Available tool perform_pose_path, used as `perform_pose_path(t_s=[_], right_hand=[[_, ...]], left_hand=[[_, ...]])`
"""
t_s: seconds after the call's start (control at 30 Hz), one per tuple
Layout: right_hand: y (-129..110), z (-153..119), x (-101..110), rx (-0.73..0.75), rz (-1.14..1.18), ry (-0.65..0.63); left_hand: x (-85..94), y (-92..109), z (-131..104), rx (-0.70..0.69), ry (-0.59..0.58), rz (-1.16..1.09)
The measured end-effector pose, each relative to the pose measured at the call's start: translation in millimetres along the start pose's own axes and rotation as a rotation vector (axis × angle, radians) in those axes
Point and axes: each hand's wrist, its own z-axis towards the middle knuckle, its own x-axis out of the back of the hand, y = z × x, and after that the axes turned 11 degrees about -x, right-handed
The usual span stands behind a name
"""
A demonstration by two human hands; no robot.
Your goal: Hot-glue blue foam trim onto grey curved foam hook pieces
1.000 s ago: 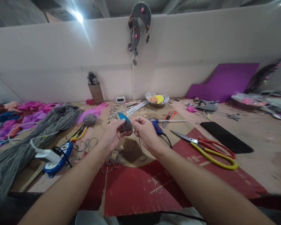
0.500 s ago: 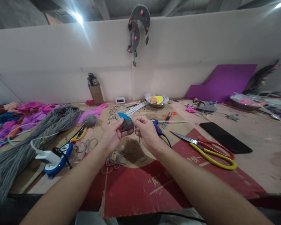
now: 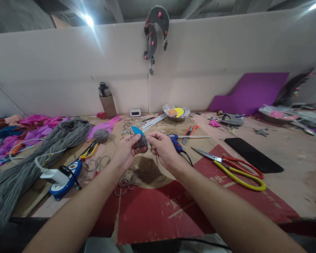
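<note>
Near the wall, a shallow bowl [image 3: 177, 118] holds clear plastic wrapping, an orange piece [image 3: 172, 112] and a yellow disc [image 3: 179, 111] with a blue edge. Farther right, a wider dish [image 3: 270, 119] contains something pink [image 3: 276, 114] under clear plastic. A brownish bottle [image 3: 108, 106] with a dark top stands against the wall, left of the bowl; its contents cannot be made out.

The curved piece [image 3: 141, 142], blue at its tip and grey below, is held above the cardboard [image 3: 152, 218] on the surface [image 3: 302, 154]. Its blue tip points up and to the left, away from the person; its long axis slants down to the right toward the grey end.

The left hand [image 3: 125, 149] grips the piece between thumb and fingers. The right hand [image 3: 162, 146] is pinched closed at its right edge; what lies between those fingertips is too small to tell. A strand of grey yarn [image 3: 157, 161] hangs below the right hand.
</note>
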Motion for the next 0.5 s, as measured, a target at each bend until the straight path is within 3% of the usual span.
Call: perform_pose_path(t_s=[0.23, 0.5], right_hand=[[2.5, -0.4, 0.7, 0.005, 0.031, -0.030], [7.0, -6.8, -5.3, 0.203, -0.284, 0.029]], left_hand=[[-1.2, -1.8, 2.6, 0.013, 0.018, -0.047], [2.4, -11.2, 3.6, -0.033, 0.083, -0.012]])
